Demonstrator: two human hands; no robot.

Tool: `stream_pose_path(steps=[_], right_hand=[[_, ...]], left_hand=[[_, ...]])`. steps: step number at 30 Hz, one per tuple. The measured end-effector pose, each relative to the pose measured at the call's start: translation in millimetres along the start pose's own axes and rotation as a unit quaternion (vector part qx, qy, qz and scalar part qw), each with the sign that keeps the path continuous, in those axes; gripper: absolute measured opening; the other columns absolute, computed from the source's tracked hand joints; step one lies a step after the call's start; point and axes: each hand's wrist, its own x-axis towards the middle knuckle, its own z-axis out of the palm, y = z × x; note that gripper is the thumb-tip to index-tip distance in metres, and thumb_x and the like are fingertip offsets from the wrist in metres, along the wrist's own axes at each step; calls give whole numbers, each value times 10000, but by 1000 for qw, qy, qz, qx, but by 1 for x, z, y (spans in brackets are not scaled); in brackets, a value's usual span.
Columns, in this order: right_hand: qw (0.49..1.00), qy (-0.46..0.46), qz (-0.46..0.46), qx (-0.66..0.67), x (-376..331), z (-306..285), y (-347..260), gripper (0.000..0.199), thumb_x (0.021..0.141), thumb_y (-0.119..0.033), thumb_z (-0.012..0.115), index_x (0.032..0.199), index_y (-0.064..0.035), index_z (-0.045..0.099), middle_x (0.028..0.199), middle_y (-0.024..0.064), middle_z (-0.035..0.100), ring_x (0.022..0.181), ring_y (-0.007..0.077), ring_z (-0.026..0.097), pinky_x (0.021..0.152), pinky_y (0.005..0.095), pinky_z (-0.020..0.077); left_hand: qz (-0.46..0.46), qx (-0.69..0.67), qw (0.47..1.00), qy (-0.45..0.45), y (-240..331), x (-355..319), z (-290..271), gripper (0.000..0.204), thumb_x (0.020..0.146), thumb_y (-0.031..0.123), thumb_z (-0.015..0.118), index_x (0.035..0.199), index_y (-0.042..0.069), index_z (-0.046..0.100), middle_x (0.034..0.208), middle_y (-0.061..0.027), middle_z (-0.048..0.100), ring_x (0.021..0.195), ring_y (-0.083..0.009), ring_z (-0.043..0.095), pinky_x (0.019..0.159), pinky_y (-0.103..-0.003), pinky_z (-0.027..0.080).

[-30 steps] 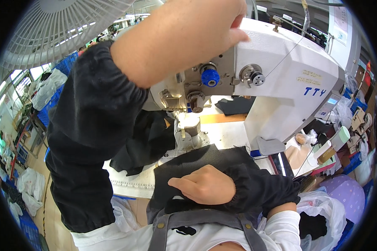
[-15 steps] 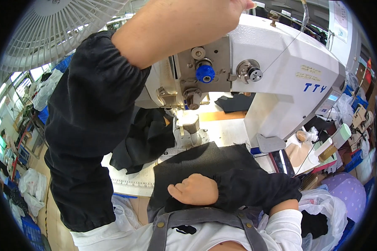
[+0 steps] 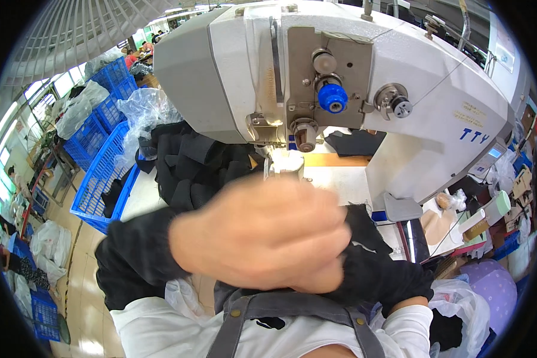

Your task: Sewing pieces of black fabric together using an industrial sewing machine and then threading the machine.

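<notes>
My left hand (image 3: 262,232), smeared by motion, is in front of my body with its fingers curled in. Anything they hold is hidden. My right hand is behind it; only the black-sleeved right forearm (image 3: 388,271) shows, so its fingers are out of sight. A piece of black fabric (image 3: 369,230) sticks out past the left hand, by the right sleeve. Beyond the hands stands a white sewing machine (image 3: 435,77) with a blue tension knob (image 3: 332,98). Its sewing post (image 3: 287,162) is partly covered by my left hand. Black fabric pieces (image 3: 191,161) are heaped left of the post.
A blue basket (image 3: 101,194) with black pieces and clear plastic stands at the left. A white fan (image 3: 89,36) reaches in at the upper left. Right of the machine are a phone (image 3: 413,238), a green-capped tube (image 3: 489,212) and a plastic bag (image 3: 471,304).
My left hand has come down from the top of the machine to in front of my body, now covering my right hand. The view has shifted, showing more of the basket and the heap.
</notes>
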Motion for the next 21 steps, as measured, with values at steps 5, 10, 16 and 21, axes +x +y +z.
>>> stream_pose_path(steps=[5,10,16,21], right_hand=[[982,-176,66,-33,12,-70,-8,268,835,-133,606,1095,-68,625,754,58,655,650,236,669,547,340,528],[983,-67,143,-94,30,-115,-5,271,754,61,709,1001,-50,720,735,109,707,576,245,673,529,327,524],[977,-4,215,4,53,-116,-1,272,830,60,688,1093,-8,683,585,22,573,475,96,495,486,244,361],[958,-30,280,57,42,-102,5,371,865,46,658,1219,-62,635,553,24,455,465,142,420,507,244,347]], left_hand=[[-229,-204,942,-133,19,-69,54,502,916,329,685,1289,6,592,1081,-148,683,920,-305,670,877,-386,520],[-303,-159,939,43,8,-97,64,267,896,160,718,1136,63,658,818,-75,682,659,-267,675,581,-328,526],[-425,-339,821,172,12,-93,82,347,882,45,732,1207,47,611,793,0,638,562,-43,504,513,-210,383],[-428,-445,762,195,20,-97,113,426,876,27,736,1264,43,560,888,14,637,610,5,431,561,-161,341]])
